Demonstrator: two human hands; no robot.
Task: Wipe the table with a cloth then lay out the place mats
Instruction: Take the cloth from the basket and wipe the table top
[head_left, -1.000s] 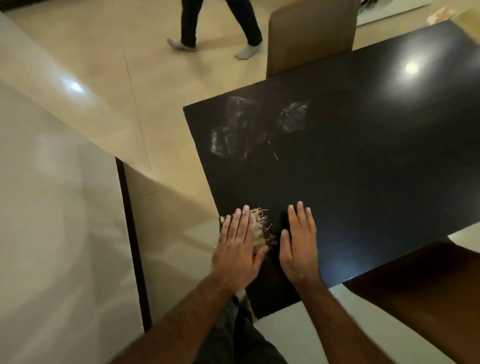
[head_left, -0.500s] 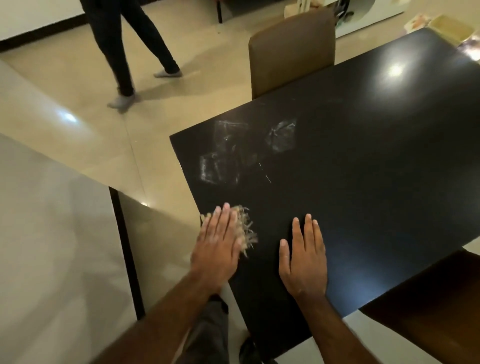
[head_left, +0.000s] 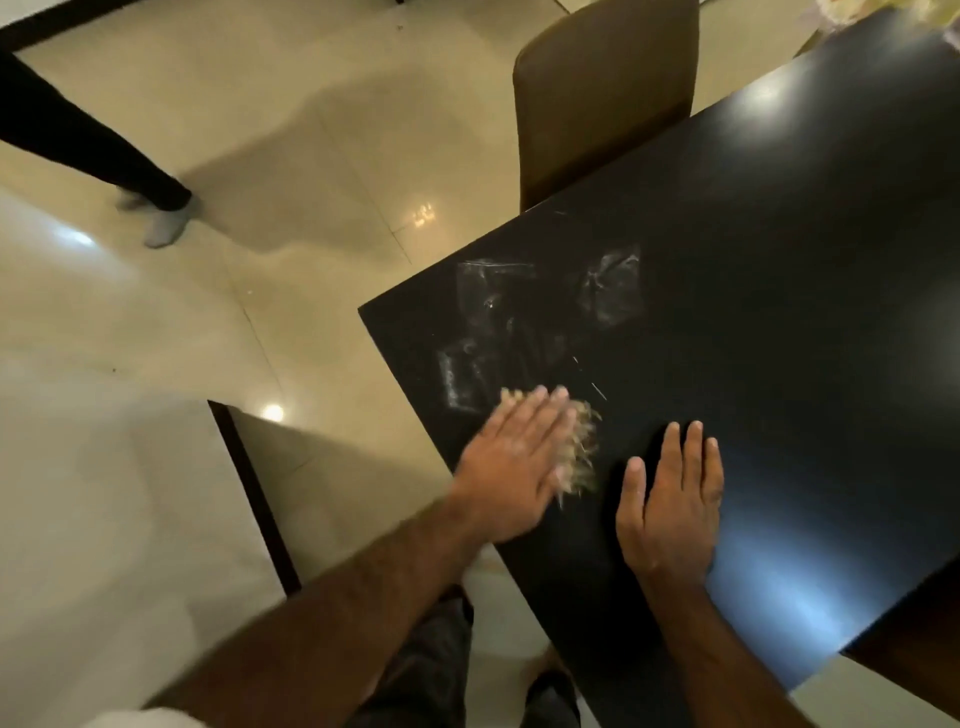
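Observation:
A glossy black table (head_left: 779, 338) fills the right of the head view. My left hand (head_left: 511, 467) lies flat, fingers straight, pressing a small frayed beige cloth (head_left: 582, 452) onto the table near its left edge; only the cloth's fringe shows past my fingers. My right hand (head_left: 672, 509) rests flat and open on the tabletop just to the right of it, holding nothing. Whitish dried smears (head_left: 519, 322) mark the table beyond my left hand. No place mat is in view.
A brown chair (head_left: 602, 93) is tucked at the table's far side. Another brown chair (head_left: 924, 639) shows at the lower right. A person's leg in dark trousers and a sock (head_left: 156, 208) stands on the tiled floor at left. A pale counter (head_left: 104, 519) lies left.
My left hand slid the cloth forward and slightly left, toward the smears; it is motion-blurred. My right hand stayed flat beside it. The person on the floor walked further left.

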